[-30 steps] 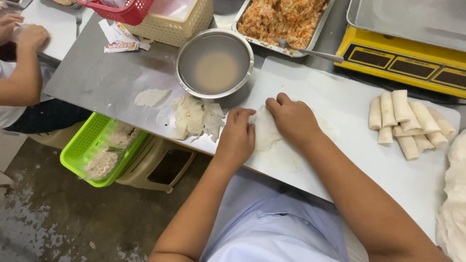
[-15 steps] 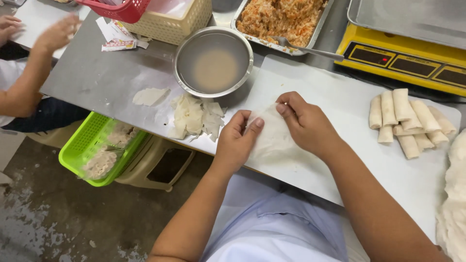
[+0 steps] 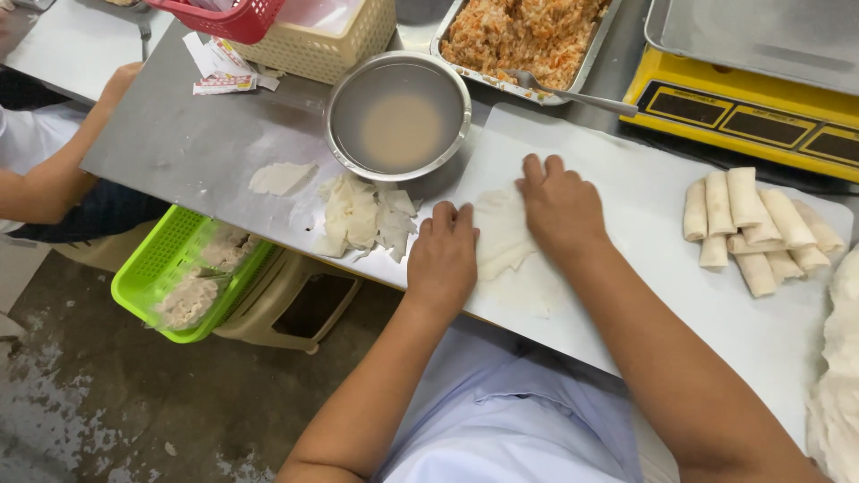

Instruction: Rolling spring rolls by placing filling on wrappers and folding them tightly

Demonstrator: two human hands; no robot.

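Note:
A thin white wrapper sheet (image 3: 506, 243) lies crumpled on the white board (image 3: 644, 206) in front of me. My left hand (image 3: 445, 255) presses on its left edge with the fingers together. My right hand (image 3: 560, 206) lies flat on its upper right part. Neither hand lifts it. To the left, scraps of torn wrapper (image 3: 362, 217) sit in a small heap on the steel table (image 3: 179, 148). A steel bowl (image 3: 398, 116) of cloudy liquid stands just above them.
Several rolled spring rolls (image 3: 756, 228) lie at the right, a stack of wrappers (image 3: 837, 376) at the far right edge. A tray of orange filling (image 3: 519, 36) with a spoon (image 3: 573, 94), a yellow scale (image 3: 743, 112), baskets (image 3: 313, 36) and a green crate (image 3: 183, 273) surround me. Another person's arm (image 3: 63, 170) rests at left.
My hands held the wrapper up slightly half a second ago; now both press it down on the board. The other person's arm has shifted at the left.

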